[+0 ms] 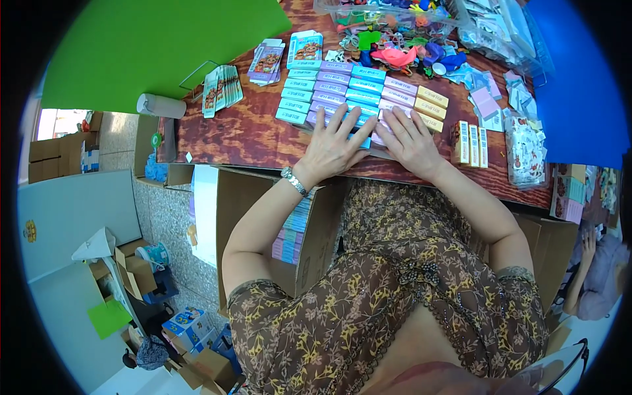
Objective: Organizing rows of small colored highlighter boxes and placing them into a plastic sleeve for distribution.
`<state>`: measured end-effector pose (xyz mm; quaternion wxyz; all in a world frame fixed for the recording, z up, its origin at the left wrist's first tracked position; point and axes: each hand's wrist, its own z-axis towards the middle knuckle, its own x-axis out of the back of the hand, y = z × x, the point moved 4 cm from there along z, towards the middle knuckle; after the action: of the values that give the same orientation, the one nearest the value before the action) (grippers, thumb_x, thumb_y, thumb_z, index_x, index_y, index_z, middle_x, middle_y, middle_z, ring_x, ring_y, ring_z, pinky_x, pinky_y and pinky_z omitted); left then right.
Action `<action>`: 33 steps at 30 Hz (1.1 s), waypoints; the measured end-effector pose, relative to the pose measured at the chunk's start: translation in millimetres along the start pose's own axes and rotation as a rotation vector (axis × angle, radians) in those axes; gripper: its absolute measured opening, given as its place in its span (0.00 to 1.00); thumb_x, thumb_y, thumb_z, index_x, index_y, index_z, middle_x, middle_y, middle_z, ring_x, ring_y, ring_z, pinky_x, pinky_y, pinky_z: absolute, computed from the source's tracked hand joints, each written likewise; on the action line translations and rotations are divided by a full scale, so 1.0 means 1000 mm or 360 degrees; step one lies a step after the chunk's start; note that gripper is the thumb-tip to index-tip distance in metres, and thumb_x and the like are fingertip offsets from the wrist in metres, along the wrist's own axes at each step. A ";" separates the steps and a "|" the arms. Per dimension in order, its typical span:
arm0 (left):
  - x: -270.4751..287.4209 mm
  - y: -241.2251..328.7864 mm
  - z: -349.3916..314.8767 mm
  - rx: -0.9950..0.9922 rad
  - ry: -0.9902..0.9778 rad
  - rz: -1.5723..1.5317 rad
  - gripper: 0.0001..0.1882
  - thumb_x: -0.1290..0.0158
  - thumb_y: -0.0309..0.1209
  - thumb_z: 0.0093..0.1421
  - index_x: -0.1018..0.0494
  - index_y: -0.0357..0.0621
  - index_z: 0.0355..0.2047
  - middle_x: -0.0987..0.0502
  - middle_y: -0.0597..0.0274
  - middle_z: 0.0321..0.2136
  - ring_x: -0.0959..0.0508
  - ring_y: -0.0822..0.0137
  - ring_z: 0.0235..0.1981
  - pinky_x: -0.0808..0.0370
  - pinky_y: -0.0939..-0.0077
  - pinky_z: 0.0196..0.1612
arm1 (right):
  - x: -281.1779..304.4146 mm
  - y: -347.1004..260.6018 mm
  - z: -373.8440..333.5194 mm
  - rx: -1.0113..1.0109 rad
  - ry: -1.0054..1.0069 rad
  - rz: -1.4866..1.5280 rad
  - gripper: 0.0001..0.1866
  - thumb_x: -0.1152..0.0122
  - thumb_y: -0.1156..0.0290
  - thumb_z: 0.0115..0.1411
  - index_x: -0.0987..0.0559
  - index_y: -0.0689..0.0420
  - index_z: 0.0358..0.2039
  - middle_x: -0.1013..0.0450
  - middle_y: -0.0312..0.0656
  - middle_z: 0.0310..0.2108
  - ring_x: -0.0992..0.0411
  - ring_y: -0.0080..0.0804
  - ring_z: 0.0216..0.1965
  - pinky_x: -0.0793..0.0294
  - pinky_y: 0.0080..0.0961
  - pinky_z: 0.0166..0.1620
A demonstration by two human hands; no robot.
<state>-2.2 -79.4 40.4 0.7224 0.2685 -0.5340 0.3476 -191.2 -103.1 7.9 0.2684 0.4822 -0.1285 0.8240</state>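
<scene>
Head view. Left hand palm down, fingers spread flat, pressing on grid of small flat boxes; nothing gripped. Silver watch on left wrist. Right hand beside it, also flat with fingers splayed on near edge of same boxes; nothing gripped. Boxes in teal, lilac, blue, pink and yellow, laid in neat columns, edges touching, on wooden desk. Balloons heaped beyond boxes. Card packs left of grid. Open carton below desk edge.
</scene>
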 end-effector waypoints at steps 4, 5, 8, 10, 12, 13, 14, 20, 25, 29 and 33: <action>-0.006 0.013 0.018 0.0075 -0.0008 0.0001 0.44 0.41 0.54 0.53 0.42 0.51 0.67 0.38 0.49 0.63 0.38 0.45 0.64 0.44 0.27 0.58 | -0.005 0.003 -0.004 -0.0028 -0.0093 0.0109 0.34 0.38 0.57 0.57 0.33 0.51 0.64 0.39 0.48 0.65 0.42 0.47 0.66 0.44 0.54 0.65; -0.011 0.013 0.017 0.0084 0.0044 0.0005 0.46 0.41 0.54 0.53 0.43 0.51 0.68 0.38 0.49 0.63 0.39 0.45 0.64 0.44 0.27 0.58 | 0.004 0.006 -0.001 -0.0027 -0.0089 0.0095 0.34 0.38 0.57 0.57 0.33 0.51 0.64 0.39 0.48 0.65 0.42 0.47 0.66 0.44 0.54 0.65; -0.024 0.011 0.014 0.0111 0.0027 0.0035 0.47 0.41 0.53 0.53 0.44 0.46 0.68 0.39 0.48 0.64 0.39 0.44 0.64 0.44 0.27 0.58 | 0.024 0.011 0.008 0.0043 -0.0455 0.0418 0.55 0.25 0.46 0.40 0.40 0.52 0.67 0.51 0.50 0.70 0.56 0.52 0.72 0.57 0.56 0.70; -0.026 0.011 0.015 0.0070 0.0005 0.0081 0.46 0.41 0.51 0.53 0.44 0.41 0.67 0.40 0.48 0.65 0.40 0.44 0.65 0.43 0.28 0.58 | 0.036 0.027 0.015 -0.0024 -0.0431 0.0363 0.56 0.25 0.45 0.40 0.41 0.52 0.67 0.51 0.51 0.70 0.56 0.52 0.72 0.58 0.57 0.70; -0.025 0.009 0.020 0.0015 -0.0001 0.0116 0.46 0.41 0.52 0.53 0.43 0.41 0.66 0.40 0.47 0.65 0.40 0.44 0.65 0.43 0.28 0.59 | 0.046 0.041 0.027 -0.0110 -0.0506 0.0193 0.56 0.31 0.38 0.44 0.42 0.53 0.68 0.50 0.51 0.70 0.55 0.53 0.71 0.59 0.61 0.69; -0.024 0.009 0.022 -0.0030 -0.0012 0.0149 0.45 0.41 0.53 0.53 0.41 0.40 0.65 0.40 0.47 0.65 0.41 0.44 0.65 0.44 0.28 0.59 | 0.038 0.042 0.028 -0.0116 -0.0501 0.0188 0.56 0.31 0.38 0.44 0.42 0.53 0.68 0.50 0.51 0.70 0.55 0.53 0.71 0.59 0.61 0.69; -0.024 0.007 0.026 -0.0036 0.0004 0.0121 0.46 0.41 0.55 0.52 0.40 0.40 0.64 0.40 0.46 0.65 0.42 0.43 0.66 0.44 0.29 0.60 | 0.026 0.039 0.029 -0.0102 -0.0598 0.0185 0.56 0.32 0.36 0.45 0.41 0.53 0.68 0.50 0.51 0.70 0.55 0.53 0.71 0.59 0.61 0.69; -0.022 0.005 0.024 0.0015 -0.0016 0.0022 0.46 0.39 0.56 0.50 0.39 0.46 0.64 0.39 0.45 0.63 0.40 0.43 0.65 0.43 0.30 0.60 | 0.033 0.064 0.045 -0.0017 -0.0688 0.0523 0.50 0.35 0.39 0.52 0.40 0.55 0.67 0.48 0.52 0.69 0.47 0.51 0.69 0.47 0.55 0.67; -0.018 0.007 0.033 -0.0016 0.0017 0.0024 0.43 0.39 0.53 0.51 0.39 0.54 0.65 0.38 0.47 0.62 0.39 0.43 0.63 0.42 0.29 0.59 | -0.031 0.119 0.100 -0.0421 -0.0598 0.0925 0.40 0.48 0.44 0.63 0.41 0.56 0.68 0.48 0.50 0.70 0.41 0.51 0.66 0.40 0.46 0.65; -0.020 0.005 0.024 0.0063 -0.0023 0.0097 0.43 0.37 0.52 0.49 0.38 0.58 0.65 0.39 0.51 0.64 0.42 0.44 0.65 0.43 0.28 0.58 | -0.037 0.074 0.118 -0.0458 -0.1323 0.0830 0.40 0.57 0.48 0.68 0.56 0.53 0.72 0.53 0.48 0.72 0.38 0.54 0.64 0.37 0.47 0.63; -0.022 0.011 0.019 0.0057 0.0006 -0.0078 0.39 0.40 0.49 0.53 0.38 0.61 0.65 0.37 0.50 0.61 0.43 0.43 0.66 0.43 0.29 0.60 | -0.037 0.071 0.113 -0.0342 -0.1269 0.0816 0.40 0.59 0.50 0.68 0.60 0.54 0.72 0.55 0.52 0.72 0.37 0.55 0.63 0.37 0.47 0.64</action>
<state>-26.2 -92.2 25.2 0.7268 0.2938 -0.5196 0.3398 -134.7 -226.4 36.3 0.0348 0.6827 -0.4203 0.5966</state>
